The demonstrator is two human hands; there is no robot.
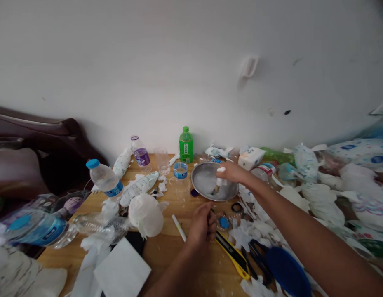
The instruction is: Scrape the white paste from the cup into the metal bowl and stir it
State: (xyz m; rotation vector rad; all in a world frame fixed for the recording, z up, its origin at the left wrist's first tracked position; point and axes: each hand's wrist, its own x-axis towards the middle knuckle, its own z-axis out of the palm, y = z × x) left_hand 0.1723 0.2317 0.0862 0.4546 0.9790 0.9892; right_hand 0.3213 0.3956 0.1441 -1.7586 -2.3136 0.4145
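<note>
Over the round metal dish (202,181), my right hand (231,171) is closed on a white object (221,181) that points down into the dish. Blur hides its kind; its lower tip looks brownish. A bit of white also shows at my fingertips. My left hand (203,222) is curled closed low over the table, in front of the dish, and what it holds, if anything, is hidden. Just right of that hand lies a yellow and black utility knife (231,253), with a blue bottle cap (224,222) beyond it.
Behind the dish stands a green drink bottle (186,146). Clear bottles, one with a blue cap (92,163), crowd the left. A white pen (179,227), a wrapped white bundle (146,214), scissors (256,255), paper scraps and a tissue pack (251,158) lie around.
</note>
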